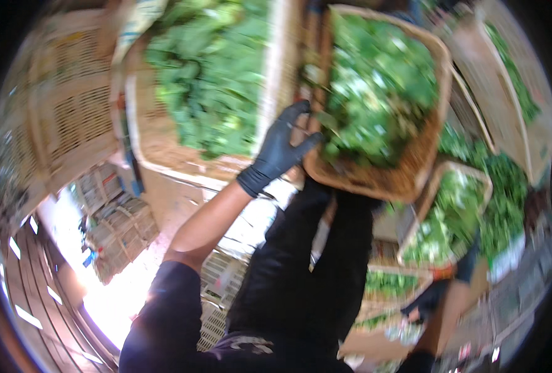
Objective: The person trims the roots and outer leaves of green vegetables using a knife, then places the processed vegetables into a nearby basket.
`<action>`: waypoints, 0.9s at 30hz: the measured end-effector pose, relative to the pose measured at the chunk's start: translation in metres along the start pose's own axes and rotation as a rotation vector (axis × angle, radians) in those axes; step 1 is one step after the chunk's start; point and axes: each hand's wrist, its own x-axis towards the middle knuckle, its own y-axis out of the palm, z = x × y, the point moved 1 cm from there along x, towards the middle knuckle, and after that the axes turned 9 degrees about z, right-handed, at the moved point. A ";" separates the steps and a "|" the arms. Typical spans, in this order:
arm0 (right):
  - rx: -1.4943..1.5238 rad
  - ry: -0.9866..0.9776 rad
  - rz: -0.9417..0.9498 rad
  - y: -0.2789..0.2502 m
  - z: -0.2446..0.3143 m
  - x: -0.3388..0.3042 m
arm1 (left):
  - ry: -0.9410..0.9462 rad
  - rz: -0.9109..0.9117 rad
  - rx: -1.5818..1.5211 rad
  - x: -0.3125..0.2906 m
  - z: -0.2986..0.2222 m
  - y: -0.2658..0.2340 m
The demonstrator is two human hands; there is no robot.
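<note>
My left hand (280,148), in a black glove, has its thumb and fingers apart. They are at the left rim of a tan plastic crate (366,188), which holds leafy greens (378,81). Off to the lower right is my right hand (466,268), also gloved in black, beside a smaller crate (420,216) of paler greens (455,214). Blur hides its fingers, so I cannot make out whether it grips anything. A larger crate (164,163) of leafy greens stands left of my left hand.
Loose leafy bunches (506,208) lie at the right. Slatted crates (70,99) stand stacked at the far left, with more crates (121,233) in bright light below them. Another container of greens (391,284) sits low on the right. My dark-trousered legs (288,261) are mid-picture.
</note>
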 end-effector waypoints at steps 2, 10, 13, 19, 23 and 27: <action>0.076 0.032 -0.127 -0.064 0.004 -0.012 | 0.035 -0.077 -0.007 0.009 0.014 -0.054; 0.148 0.169 -0.407 -0.157 0.002 -0.110 | 0.196 -0.155 1.148 0.138 0.107 -0.201; 0.268 0.196 -0.119 -0.125 -0.019 -0.125 | 0.176 -0.047 1.515 0.186 0.139 -0.207; 0.183 0.267 -0.260 -0.050 -0.042 -0.133 | 0.107 -0.108 1.641 0.206 0.151 -0.197; -0.581 -0.063 -0.049 0.019 -0.003 -0.117 | 0.229 -0.095 1.372 0.183 0.121 -0.227; -0.385 0.050 -0.004 0.118 0.040 -0.085 | 0.137 0.018 0.620 0.122 0.052 -0.256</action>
